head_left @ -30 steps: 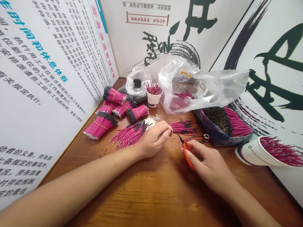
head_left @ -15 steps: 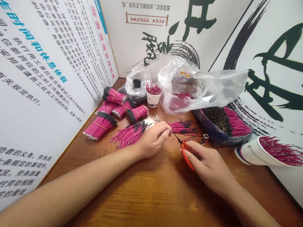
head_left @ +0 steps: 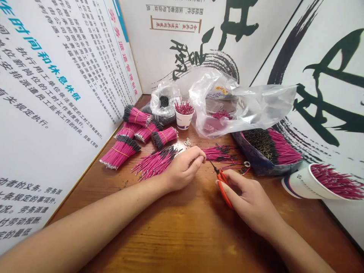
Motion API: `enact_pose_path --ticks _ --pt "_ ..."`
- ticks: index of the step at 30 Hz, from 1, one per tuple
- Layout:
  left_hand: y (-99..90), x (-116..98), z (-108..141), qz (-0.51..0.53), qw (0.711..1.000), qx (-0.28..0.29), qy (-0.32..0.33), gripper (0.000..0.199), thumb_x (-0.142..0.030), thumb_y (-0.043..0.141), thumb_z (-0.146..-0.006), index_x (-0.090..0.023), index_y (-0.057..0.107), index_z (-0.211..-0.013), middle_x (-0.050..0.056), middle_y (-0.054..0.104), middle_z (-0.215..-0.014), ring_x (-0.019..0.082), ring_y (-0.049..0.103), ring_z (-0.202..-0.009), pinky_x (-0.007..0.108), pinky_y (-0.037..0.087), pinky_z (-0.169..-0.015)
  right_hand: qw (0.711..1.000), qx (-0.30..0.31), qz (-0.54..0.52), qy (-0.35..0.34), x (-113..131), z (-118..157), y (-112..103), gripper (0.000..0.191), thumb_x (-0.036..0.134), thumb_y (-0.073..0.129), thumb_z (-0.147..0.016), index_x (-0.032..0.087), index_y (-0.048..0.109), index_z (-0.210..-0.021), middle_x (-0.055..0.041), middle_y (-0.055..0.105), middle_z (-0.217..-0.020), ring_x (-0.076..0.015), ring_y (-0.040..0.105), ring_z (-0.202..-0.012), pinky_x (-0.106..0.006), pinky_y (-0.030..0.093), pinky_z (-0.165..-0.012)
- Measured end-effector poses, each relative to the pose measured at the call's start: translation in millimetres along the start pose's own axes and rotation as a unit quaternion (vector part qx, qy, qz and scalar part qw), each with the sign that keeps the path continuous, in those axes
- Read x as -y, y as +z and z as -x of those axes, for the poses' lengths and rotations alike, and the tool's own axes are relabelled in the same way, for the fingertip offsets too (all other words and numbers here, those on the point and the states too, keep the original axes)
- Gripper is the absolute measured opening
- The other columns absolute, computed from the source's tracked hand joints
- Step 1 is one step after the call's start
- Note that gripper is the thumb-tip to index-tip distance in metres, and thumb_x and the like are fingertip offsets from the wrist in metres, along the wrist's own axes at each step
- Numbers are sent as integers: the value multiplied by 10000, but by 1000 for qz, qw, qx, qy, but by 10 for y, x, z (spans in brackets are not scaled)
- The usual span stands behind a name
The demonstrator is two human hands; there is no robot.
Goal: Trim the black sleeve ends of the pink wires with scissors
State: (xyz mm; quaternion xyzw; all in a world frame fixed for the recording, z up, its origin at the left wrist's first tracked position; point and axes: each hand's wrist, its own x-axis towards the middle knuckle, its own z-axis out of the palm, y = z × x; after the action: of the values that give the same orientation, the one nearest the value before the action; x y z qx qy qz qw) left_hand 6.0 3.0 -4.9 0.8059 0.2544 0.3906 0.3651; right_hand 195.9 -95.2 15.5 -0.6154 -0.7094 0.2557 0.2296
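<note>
The left hand (head_left: 184, 169) curls closed (whether it pinches a wire is hidden), its knuckles just beside a loose sheaf of pink wires (head_left: 155, 163) with black-sleeved ends. The right hand (head_left: 247, 199) grips orange-handled snips (head_left: 224, 187), its fingers wrapped around the handles and the pointed tip aimed up and left, into the gap between the hands. Both hands work over a wooden table (head_left: 182, 242).

At far left, a wall panel (head_left: 57, 76) printed with Chinese text stands along the table's edge. Five bound bundles of pink wire (head_left: 136, 115) lie beside it, each tied with a thin band. Farther along, a plastic bag of black-tipped wires (head_left: 163, 100) sits next to an upright paper cup (head_left: 184, 117) packed with pink wires, and small silver loops (head_left: 187, 142) lie below the cup. Just past the fingertips of the left hand is a small loose bunch of wires (head_left: 218, 153), with a few stray wires (head_left: 231, 165) just below it. A clear plastic bag (head_left: 241, 106) slumps behind them. To the right, a dark blue container (head_left: 264, 159) holds a dense mass of wires, and a paper cup (head_left: 309, 182) lies tipped on its side, full of wires, before a wall painted with black ink calligraphy (head_left: 327, 76).
</note>
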Motion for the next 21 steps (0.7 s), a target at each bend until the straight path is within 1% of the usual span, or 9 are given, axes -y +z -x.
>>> enact_pose_path --ticks 15,21 --pt "5 22 12 -15 1000 1 -19 225 -264 371 -983 -181 542 -863 27 578 -813 156 541 -782 280 450 -766 1000 4 -18 -6 6 1 21 285 397 432 -982 223 461 -759 43 467 -607 -126 419 -554 -247 317 -528" --pt "6 24 10 -10 1000 0 -12 212 -251 380 -982 -172 546 -876 29 582 -825 153 540 -786 280 451 -774 1000 10 -25 -5 1 6 25 286 392 428 -987 222 457 -759 43 464 -612 -124 417 -561 -242 326 -533"
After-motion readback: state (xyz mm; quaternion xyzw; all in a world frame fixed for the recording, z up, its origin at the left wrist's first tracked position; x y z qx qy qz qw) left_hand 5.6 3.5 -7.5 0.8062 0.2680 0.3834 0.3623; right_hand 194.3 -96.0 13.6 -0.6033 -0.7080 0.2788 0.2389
